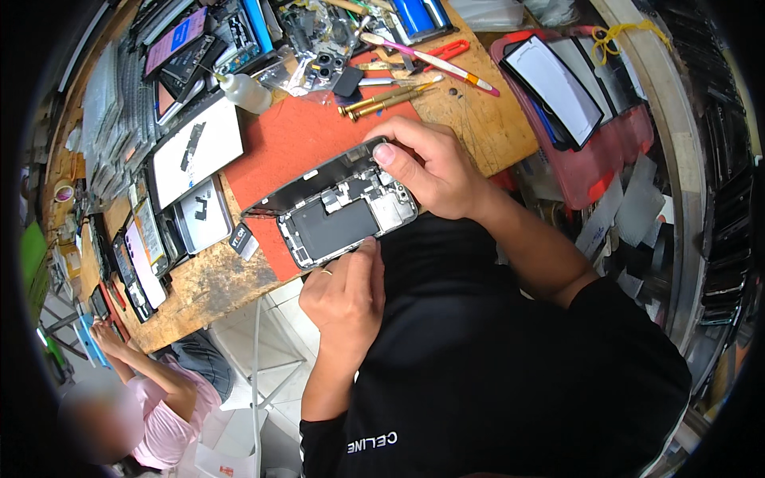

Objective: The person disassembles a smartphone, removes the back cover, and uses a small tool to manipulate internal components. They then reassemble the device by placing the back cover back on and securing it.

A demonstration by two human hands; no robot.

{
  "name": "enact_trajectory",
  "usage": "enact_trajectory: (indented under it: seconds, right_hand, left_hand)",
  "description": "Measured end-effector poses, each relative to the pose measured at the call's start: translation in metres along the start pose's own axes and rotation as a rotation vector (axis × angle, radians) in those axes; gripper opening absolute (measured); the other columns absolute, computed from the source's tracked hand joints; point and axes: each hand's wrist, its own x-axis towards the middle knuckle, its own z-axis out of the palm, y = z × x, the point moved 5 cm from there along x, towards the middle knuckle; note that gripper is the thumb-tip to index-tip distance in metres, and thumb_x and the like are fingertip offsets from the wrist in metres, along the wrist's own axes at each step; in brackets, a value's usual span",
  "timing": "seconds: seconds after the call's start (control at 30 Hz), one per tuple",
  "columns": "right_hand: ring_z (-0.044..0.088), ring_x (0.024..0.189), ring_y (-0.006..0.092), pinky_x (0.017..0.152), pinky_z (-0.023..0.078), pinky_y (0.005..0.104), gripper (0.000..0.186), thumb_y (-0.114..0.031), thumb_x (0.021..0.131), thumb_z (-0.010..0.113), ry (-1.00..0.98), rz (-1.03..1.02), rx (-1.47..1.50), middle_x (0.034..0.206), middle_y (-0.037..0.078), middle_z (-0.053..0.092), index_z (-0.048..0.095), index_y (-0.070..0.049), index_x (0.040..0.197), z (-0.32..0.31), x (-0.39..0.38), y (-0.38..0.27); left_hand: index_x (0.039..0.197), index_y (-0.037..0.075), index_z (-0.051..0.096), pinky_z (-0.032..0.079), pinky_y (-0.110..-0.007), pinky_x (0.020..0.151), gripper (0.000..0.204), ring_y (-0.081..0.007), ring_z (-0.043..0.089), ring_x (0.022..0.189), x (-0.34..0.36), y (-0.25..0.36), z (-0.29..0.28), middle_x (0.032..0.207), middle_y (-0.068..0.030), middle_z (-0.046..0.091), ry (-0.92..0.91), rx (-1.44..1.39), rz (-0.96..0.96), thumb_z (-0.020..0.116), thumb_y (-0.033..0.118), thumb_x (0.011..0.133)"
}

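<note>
Opened phone (339, 227) meets clasping right fingers (405, 165) and curled left fingers (360, 269).

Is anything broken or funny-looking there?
The phone looks odd: it's open, with its dark panel tilted up and its insides showing. The right hand holds it. The wooden bench has dark, worn-looking patches near its edge. I can't tell if the phone is broken.

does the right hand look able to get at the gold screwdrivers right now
Probably yes, once freed: the gold screwdrivers lie just beyond the right hand, with nothing visible standing between. But its fingers are gripping the opened phone, so it would likely need to let go first.
</note>
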Motion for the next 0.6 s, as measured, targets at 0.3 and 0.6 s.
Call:
enact_trajectory:
  seconds: [0.3,0.6]
  right_hand:
    - [0.063,0.069,0.0211,0.065,0.049,0.0377,0.024,-0.024,0.113,0.065,0.040,-0.067,-0.008,0.082,0.011,0.065,0.069,-0.001,0.111,0.0031,-0.0022,0.0010]
    - [0.067,0.080,0.0180,0.073,0.052,0.0343,0.030,-0.025,0.111,0.062,-0.017,-0.026,-0.003,0.093,0.010,0.071,0.073,0.002,0.117,-0.0004,-0.0018,-0.0054]
  left_hand:
    - [0.092,0.009,0.072,0.040,-0.035,0.050,0.014,-0.0198,0.052,0.049,0.0017,-0.0014,0.0031,0.065,-0.0024,0.058,0.042,0.057,0.089,0.085,0.004,0.089]
    - [0.095,0.006,0.073,0.041,-0.039,0.051,0.021,-0.0263,0.055,0.050,-0.0019,-0.0013,0.0077,0.069,-0.0071,0.065,0.086,-0.003,0.061,0.088,-0.001,0.081]
